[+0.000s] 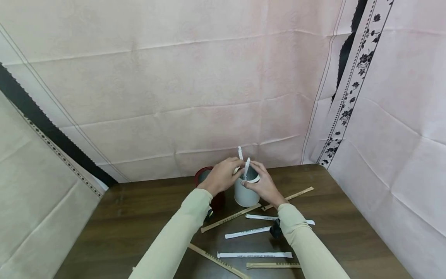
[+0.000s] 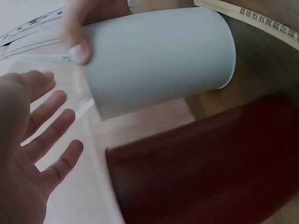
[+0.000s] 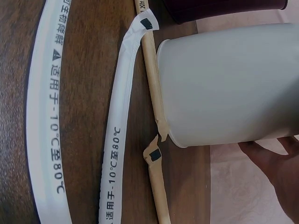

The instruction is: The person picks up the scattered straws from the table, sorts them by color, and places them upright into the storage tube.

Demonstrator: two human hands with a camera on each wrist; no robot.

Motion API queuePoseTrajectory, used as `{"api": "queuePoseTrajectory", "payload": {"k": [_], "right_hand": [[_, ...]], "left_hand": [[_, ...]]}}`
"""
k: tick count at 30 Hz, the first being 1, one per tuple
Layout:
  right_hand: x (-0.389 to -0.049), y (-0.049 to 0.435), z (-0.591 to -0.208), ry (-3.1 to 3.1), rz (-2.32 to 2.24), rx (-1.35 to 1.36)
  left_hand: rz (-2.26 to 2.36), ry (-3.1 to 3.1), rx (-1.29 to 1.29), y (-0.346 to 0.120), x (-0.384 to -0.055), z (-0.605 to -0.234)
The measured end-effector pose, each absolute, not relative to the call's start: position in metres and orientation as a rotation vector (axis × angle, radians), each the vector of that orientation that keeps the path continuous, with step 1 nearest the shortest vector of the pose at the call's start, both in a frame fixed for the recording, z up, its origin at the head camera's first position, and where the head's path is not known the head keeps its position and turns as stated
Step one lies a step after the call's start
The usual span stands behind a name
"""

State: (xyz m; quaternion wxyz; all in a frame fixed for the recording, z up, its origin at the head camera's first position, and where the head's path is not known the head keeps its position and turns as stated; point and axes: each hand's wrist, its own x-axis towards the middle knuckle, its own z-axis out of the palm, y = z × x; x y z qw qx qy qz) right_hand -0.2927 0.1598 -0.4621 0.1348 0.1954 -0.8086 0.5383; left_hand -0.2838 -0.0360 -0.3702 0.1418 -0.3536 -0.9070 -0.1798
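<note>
A white cylindrical cup (image 1: 245, 195) stands near the table's back edge. Out of it stick two white paper-wrapped straws (image 1: 247, 167). My right hand (image 1: 262, 185) grips this cup at its rim; the thumb (image 2: 80, 53) lies on the near side in the left wrist view. Close over the mouth is my left hand (image 1: 222, 175), its fingers loosely bent and apart, nothing between them in the left wrist view (image 2: 44, 123). Left of the white cup, a dark red cup (image 2: 201, 168) stands partly hidden behind my left hand and wrist in the head view.
White-wrapped straws (image 1: 256, 255) and brown-wrapped straws (image 1: 231, 218) lie scattered on the brown wooden table (image 1: 146, 217). One brown straw lies right at the white cup's base. A pale cloth (image 1: 209, 97) hangs behind the table, with more cloth on both sides.
</note>
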Motion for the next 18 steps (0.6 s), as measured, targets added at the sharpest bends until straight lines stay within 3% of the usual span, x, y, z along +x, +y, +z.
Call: {"api": "queuePoseTrajectory", "payload": {"k": [18], "right_hand": [[-0.296,0.164,-0.462,-2.388,1.485,0.567]], "left_hand": [[-0.950,-2.594,-0.892,-0.096,-0.198,-0.355]]}}
